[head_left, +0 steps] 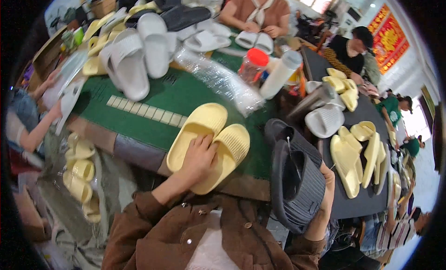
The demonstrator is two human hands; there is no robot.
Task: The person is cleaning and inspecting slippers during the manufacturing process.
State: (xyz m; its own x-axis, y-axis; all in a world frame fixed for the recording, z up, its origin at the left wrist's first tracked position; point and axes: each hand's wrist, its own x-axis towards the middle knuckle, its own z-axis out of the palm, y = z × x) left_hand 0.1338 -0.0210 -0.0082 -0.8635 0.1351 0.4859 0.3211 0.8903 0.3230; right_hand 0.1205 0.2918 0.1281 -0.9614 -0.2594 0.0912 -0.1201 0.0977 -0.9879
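A pair of pale yellow slide slippers (238,141) lies at the near edge of the green table mat, toes pointing away. Over their inner sides, my left hand (199,159) has its fingers curled down between the two straps, gripping the pair where they meet. On the right, a pair of black slide slippers (302,188) with ribbed straps is held upright on its side, beyond the table's near edge. My right hand (326,191) wraps round them from the outer side; its fingertips are partly hidden. A thin pale tag or cord (289,147) shows between the black slippers.
Grey slippers (127,61) and a clear plastic sleeve (218,77) lie farther back. A red-lidded jar (253,65) and a white bottle (281,75) stand behind. More yellow slippers (347,163) cover the right table; others sit in a sack (109,177) at left. Several people work around.
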